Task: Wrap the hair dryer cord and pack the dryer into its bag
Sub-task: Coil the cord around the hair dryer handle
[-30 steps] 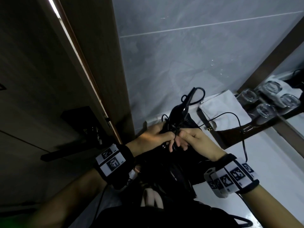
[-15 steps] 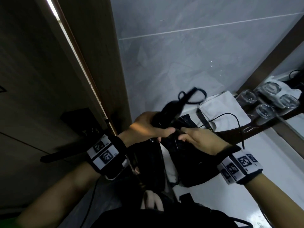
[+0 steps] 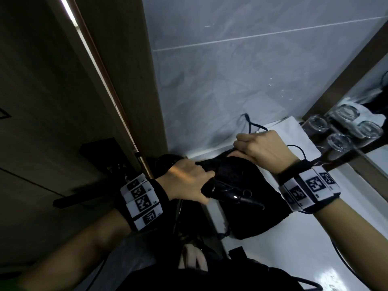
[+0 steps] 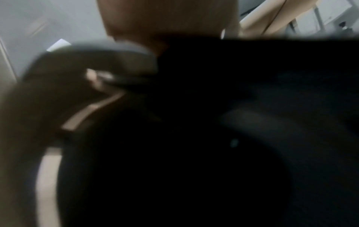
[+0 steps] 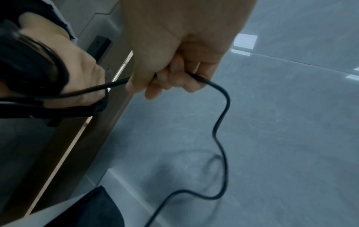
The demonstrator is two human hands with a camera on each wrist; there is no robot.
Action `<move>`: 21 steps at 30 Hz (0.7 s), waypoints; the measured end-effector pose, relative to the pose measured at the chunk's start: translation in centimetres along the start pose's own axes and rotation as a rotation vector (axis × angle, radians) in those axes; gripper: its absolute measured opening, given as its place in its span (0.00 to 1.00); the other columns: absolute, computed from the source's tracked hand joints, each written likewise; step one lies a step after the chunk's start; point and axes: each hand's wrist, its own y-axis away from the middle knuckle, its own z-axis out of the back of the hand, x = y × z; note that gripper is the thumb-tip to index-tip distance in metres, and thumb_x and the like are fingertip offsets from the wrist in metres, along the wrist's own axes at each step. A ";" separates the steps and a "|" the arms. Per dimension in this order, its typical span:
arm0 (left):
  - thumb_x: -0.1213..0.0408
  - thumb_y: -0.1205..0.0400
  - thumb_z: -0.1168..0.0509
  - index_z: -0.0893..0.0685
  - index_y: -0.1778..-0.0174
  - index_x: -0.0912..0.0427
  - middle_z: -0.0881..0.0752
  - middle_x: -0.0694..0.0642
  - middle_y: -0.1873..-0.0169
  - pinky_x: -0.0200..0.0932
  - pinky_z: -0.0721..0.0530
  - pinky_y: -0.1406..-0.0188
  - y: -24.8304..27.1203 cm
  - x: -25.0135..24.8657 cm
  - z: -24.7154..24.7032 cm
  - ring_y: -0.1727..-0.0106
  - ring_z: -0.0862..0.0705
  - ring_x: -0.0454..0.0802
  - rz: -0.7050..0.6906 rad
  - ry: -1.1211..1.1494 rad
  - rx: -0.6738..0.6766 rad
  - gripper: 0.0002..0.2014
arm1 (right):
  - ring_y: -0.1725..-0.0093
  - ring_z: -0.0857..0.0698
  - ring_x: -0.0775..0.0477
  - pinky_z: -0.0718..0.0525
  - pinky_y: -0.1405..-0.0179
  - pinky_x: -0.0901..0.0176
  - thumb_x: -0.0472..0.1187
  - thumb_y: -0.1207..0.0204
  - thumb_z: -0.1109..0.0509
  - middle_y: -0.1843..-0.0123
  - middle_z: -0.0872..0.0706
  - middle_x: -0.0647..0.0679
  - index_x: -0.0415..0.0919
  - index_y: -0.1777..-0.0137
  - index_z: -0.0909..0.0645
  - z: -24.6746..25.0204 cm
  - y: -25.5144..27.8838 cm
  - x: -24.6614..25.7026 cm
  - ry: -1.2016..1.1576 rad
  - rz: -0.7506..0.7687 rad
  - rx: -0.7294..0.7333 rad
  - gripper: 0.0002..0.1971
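Observation:
My left hand [image 3: 201,185] grips the black hair dryer [image 3: 228,194] by its handle, just above the black fabric bag [image 3: 258,219] lying on the white counter. To the right and farther back, my right hand [image 3: 241,144] is a fist round the black cord [image 5: 223,98]. In the right wrist view the cord runs taut from the left hand [image 5: 81,79] into my right hand [image 5: 169,83], then hangs down in a loose loop. The left wrist view is blurred and mostly dark, with only the dryer's body [image 4: 93,61] recognisable.
A wooden door frame [image 3: 130,101] stands close on the left and a grey tiled wall [image 3: 241,80] behind. At the right, several drinking glasses [image 3: 340,141] stand by a mirror, beside a white towel [image 3: 294,133]. The counter's front edge is near my body.
The hands have drawn apart. My right hand has moved up and to the right with the cord. My left hand has lowered and turned the dryer so it lies across the bag.

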 end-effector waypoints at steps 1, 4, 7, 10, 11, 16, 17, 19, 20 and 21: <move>0.39 0.31 0.36 0.24 0.47 0.56 0.13 0.55 0.64 0.43 0.31 0.67 -0.1 0.0 -0.3 0.60 0.16 0.58 0.022 -0.011 -0.009 0.26 | 0.78 0.18 0.45 0.41 0.81 0.63 0.51 0.22 0.43 0.71 0.20 0.47 0.40 0.71 0.22 -0.1 0.2 0.4 0.012 -0.036 -0.025 0.20; 0.41 0.30 0.36 0.25 0.52 0.58 0.13 0.56 0.62 0.43 0.33 0.65 -0.2 0.0 -0.9 0.60 0.15 0.58 0.090 -0.050 -0.019 0.24 | 0.77 0.18 0.47 0.42 0.80 0.64 0.54 0.23 0.39 0.70 0.19 0.49 0.41 0.69 0.19 -0.1 0.9 1.5 -0.090 -0.172 -0.050 0.20; 0.47 0.29 0.37 0.24 0.53 0.59 0.13 0.57 0.62 0.44 0.31 0.61 0.0 -0.3 -1.1 0.59 0.14 0.58 0.138 -0.107 -0.014 0.19 | 0.65 0.15 0.50 0.34 0.73 0.63 0.55 0.19 0.40 0.64 0.18 0.54 0.46 0.63 0.17 -0.2 1.3 2.1 -0.340 -0.290 0.028 0.18; 0.50 0.30 0.35 0.21 0.54 0.59 0.13 0.55 0.65 0.43 0.24 0.55 0.2 -0.8 -0.8 0.61 0.14 0.55 0.239 -0.194 0.094 0.16 | 0.57 0.16 0.50 0.34 0.67 0.68 0.47 0.19 0.35 0.59 0.17 0.52 0.45 0.58 0.15 -0.1 1.5 2.3 -0.412 -0.258 0.044 0.11; 0.50 0.31 0.33 0.21 0.54 0.59 0.12 0.55 0.65 0.43 0.23 0.55 0.3 -1.0 -0.6 0.62 0.13 0.54 0.283 -0.213 0.099 0.17 | 0.58 0.16 0.49 0.35 0.67 0.69 0.47 0.20 0.34 0.60 0.16 0.51 0.43 0.57 0.14 0.0 1.6 2.5 -0.377 -0.220 0.017 0.11; 0.49 0.25 0.33 0.27 0.47 0.60 0.13 0.60 0.54 0.46 0.27 0.55 -0.4 -0.3 -1.2 0.52 0.14 0.59 0.482 -0.112 -0.004 0.20 | 0.67 0.16 0.46 0.20 0.74 0.56 0.44 0.20 0.34 0.65 0.16 0.47 0.39 0.57 0.13 -0.9 3.2 4.4 -0.070 -0.117 -0.197 0.12; 0.47 0.25 0.33 0.27 0.46 0.60 0.12 0.60 0.54 0.46 0.26 0.52 -0.5 -0.3 -1.2 0.52 0.14 0.59 0.523 -0.090 -0.025 0.22 | 0.69 0.16 0.46 0.21 0.76 0.57 0.43 0.21 0.32 0.66 0.16 0.47 0.38 0.57 0.12 -1.4 3.7 4.9 -0.028 -0.128 -0.242 0.11; 0.45 0.25 0.33 0.28 0.47 0.59 0.12 0.61 0.52 0.48 0.25 0.47 -0.9 -0.6 -1.3 0.50 0.14 0.59 0.590 -0.039 -0.048 0.23 | 0.72 0.16 0.46 0.21 0.79 0.58 0.42 0.23 0.30 0.67 0.15 0.47 0.37 0.53 0.11 -2.6 4.4 5.8 0.015 -0.181 -0.302 0.09; 0.44 0.25 0.33 0.29 0.47 0.59 0.12 0.61 0.52 0.48 0.25 0.45 -1.2 -0.9 -1.4 0.49 0.15 0.60 0.617 -0.014 -0.058 0.23 | 0.73 0.17 0.47 0.21 0.80 0.58 0.41 0.23 0.30 0.66 0.14 0.47 0.37 0.51 0.11 -3.3 4.7 6.3 0.007 -0.231 -0.313 0.10; 0.44 0.24 0.34 0.30 0.47 0.59 0.13 0.61 0.51 0.48 0.25 0.44 -1.4 -1.1 -1.5 0.48 0.15 0.60 0.644 0.016 -0.070 0.23 | 0.74 0.16 0.48 0.21 0.80 0.59 0.41 0.22 0.32 0.65 0.13 0.47 0.37 0.48 0.11 -3.9 4.9 6.8 -0.023 -0.299 -0.316 0.11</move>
